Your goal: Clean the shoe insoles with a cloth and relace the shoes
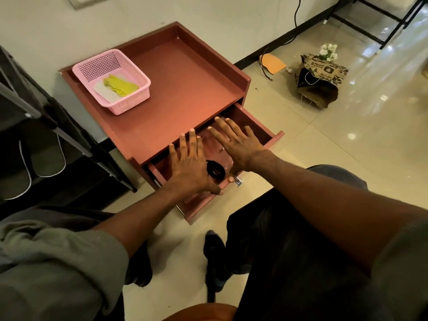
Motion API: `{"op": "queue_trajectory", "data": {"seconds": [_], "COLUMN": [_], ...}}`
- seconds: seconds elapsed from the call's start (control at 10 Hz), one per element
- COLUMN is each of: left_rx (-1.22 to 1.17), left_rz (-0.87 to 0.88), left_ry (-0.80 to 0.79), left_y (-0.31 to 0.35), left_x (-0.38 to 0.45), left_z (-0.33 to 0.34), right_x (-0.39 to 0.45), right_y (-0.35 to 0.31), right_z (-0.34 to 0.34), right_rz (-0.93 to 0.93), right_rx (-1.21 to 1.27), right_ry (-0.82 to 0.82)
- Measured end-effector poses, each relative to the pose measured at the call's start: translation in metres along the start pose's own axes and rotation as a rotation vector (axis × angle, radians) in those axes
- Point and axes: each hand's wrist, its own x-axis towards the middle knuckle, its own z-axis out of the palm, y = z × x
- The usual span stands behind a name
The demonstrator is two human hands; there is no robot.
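Head view tells me I'm barely started: both my left hand (188,162) and right hand (234,144), fingers spread flat, reach into the open drawer (261,126) over coiled black laces (215,170), cloth (121,85) untouched in the pink basket (139,76), no shoes visible.

Both bare arms reach straight out in front. The left hand (188,162) lies flat with its fingers spread wide. The right hand (238,144) is flat too, just beside it, fingers straight.
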Motion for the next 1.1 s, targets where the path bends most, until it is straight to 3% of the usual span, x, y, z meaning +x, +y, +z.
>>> {"op": "queue_trajectory", "data": {"seconds": [0.2, 0.3, 0.5, 0.8, 0.9, 1.0, 1.1], "left_rx": [-0.061, -0.092, 0.036, 0.136, 0.129, 0.079, -0.150], "left_rz": [-0.122, -0.101, -0.068, 0.003, -0.023, -0.040, 0.022], "left_ry": [0.073, 0.064, 0.205, 0.401, 0.378, 0.371, 0.245], "left_y": [-0.034, -0.047, -0.052, -0.076, -0.072, -0.071, -0.071], "left_x": [0.017, 0.026, 0.030, 0.040, 0.036, 0.026, 0.006], "left_z": [-0.012, -0.021, -0.029, -0.021, -0.027, -0.041, -0.062], "right_x": [0.031, 0.051, 0.078, 0.108, 0.108, 0.101, 0.093], "right_y": [0.000, -0.002, -0.021, -0.046, -0.049, -0.059, -0.072], "right_z": [0.000, 0.000, 0.007, 0.023, 0.016, -0.005, -0.032], "right_rz": [-0.020, -0.085, -0.131, -0.066, -0.048, -0.021, 0.058], "right_rx": [0.045, 0.055, 0.020, -0.264, -0.259, -0.174, -0.076], "right_ry": [0.143, 0.144, 0.373, 0.584, 0.533, 0.338, 0.184]}}
